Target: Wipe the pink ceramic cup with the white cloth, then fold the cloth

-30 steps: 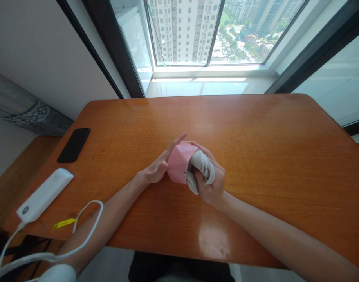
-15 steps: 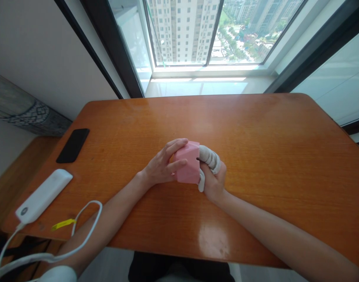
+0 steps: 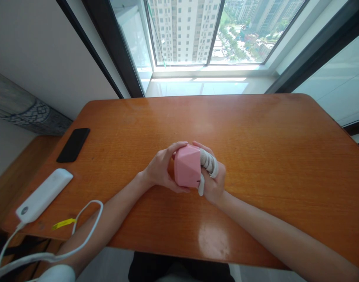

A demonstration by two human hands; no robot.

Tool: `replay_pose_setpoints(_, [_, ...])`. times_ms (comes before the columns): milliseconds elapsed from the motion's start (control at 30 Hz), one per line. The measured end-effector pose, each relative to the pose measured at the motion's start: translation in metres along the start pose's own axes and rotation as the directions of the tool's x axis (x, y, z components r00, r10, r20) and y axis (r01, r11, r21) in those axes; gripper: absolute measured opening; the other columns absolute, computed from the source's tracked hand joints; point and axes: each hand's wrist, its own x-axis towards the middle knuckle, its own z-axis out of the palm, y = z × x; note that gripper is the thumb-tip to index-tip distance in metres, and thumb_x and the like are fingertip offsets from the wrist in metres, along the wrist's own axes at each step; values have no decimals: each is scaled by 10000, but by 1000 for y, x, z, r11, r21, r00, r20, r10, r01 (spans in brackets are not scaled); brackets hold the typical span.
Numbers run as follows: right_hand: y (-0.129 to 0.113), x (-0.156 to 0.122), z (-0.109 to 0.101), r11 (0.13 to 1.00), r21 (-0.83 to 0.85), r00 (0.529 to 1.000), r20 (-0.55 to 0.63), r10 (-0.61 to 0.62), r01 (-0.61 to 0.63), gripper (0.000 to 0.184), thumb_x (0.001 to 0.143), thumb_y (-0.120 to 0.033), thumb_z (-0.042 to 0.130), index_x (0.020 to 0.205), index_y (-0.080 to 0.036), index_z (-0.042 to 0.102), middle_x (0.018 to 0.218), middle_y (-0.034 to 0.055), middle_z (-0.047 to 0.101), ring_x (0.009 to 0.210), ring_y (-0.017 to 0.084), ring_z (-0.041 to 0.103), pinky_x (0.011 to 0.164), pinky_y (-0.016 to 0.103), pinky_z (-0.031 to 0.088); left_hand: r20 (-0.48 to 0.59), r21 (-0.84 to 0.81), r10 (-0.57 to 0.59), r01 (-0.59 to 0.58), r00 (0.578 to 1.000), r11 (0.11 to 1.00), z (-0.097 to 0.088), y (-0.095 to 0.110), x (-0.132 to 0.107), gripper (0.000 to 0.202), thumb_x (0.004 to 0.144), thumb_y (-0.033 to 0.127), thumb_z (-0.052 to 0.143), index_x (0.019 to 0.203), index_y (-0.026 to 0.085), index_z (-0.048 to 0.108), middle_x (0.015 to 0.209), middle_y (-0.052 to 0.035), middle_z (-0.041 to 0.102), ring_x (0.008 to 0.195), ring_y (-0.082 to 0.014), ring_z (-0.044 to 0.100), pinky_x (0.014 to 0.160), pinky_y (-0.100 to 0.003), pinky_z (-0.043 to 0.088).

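Observation:
Between my two hands, just above the wooden table (image 3: 255,156), is a pink faceted block (image 3: 187,166) with a small dark notch at its lower right edge. My left hand (image 3: 163,166) is closed round its left side, with fingers along the top and bottom edges. A thick white cord (image 3: 208,161), wound in a bundle, sits against the block's right side. Wrapped round that cord is my right hand (image 3: 216,182), whose fingertips show behind the block's top right edge. The block's far side is hidden.
At the table's left lie a black phone (image 3: 73,145) and a white oblong device (image 3: 44,195). A white cable (image 3: 89,231) with a yellow tag (image 3: 64,223) runs across my left forearm. Beyond the far table edge is a window (image 3: 211,35).
The pink block has turned, its notch going from the upper to the lower right edge. My left fingers have shifted from its front face to its top and bottom edges.

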Motion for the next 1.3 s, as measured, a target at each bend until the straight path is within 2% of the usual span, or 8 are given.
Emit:
replay_pose_setpoints(133, [-9,4,-1,995,-62,997,30,-73,75,300,992,-226,638,1235,-237,814,1263,121,849,1326,360,771,1092,546,668,63,-155,-156,164,986,974,1,0,-2,1238,636,844,916,1615,228,475,1178,-95,783,837,-249,764,733,-349,610])
replay_pose_setpoints(333, [-11,4,0,991,-63,991,69,-116,120,300,1009,-186,612,1202,-241,835,1216,106,856,1318,347,778,1130,528,650,142,-301,-258,290,956,908,2,-1,0,1007,872,1014,531,1342,140,703,952,-59,770,741,-228,690,652,-325,543])
replay_pose_setpoints(500, [-11,4,0,994,-15,993,30,-111,112,335,1023,-189,605,1283,-246,809,1368,116,807,1347,343,753,1145,531,627,171,-323,-255,298,952,898,3,2,0,1141,888,1014,516,1620,140,537,1291,-162,778,990,-318,767,905,-418,626])
replay_pose_setpoints(667, [-11,1,0,997,29,998,12,-69,69,346,1028,-208,627,1323,-269,798,1435,96,770,1336,332,745,1152,514,615,35,-232,31,-22,999,973,2,-13,-5,1161,921,964,550,1805,283,230,1731,-216,502,1511,-441,611,1236,-595,523])
replay_pose_setpoints(867, [-3,-3,3,993,113,999,-27,18,-15,372,1060,-279,627,1393,-322,786,1465,59,759,1390,336,719,1218,539,582,-7,154,430,-424,903,893,-4,-20,-2,1167,902,894,675,1814,382,158,1880,-143,252,1669,-412,441,1283,-627,517])
replay_pose_setpoints(1000, [-2,-2,5,987,132,992,-79,102,-91,331,1065,-309,639,1348,-326,810,1373,52,809,1347,323,752,1212,540,599,115,301,421,-436,900,848,-3,-11,2,1245,895,631,889,1811,432,70,1916,-152,98,1729,-427,325,1255,-671,543])
replay_pose_setpoints(1133, [-2,0,6,988,121,990,-90,110,-99,330,1054,-279,635,1331,-308,813,1372,58,816,1321,316,770,1193,529,615,113,376,385,-398,916,837,0,-11,3,1087,1015,334,794,1796,486,54,1908,-111,132,1731,-363,342,1248,-604,576])
replay_pose_setpoints(1300, [4,-1,4,999,47,998,-58,15,-12,332,1015,-223,641,1284,-298,819,1378,66,806,1288,328,780,1153,534,632,49,347,445,-433,894,832,-1,-15,5,1062,977,499,833,1808,345,189,1760,-218,419,1579,-373,529,1200,-626,598])
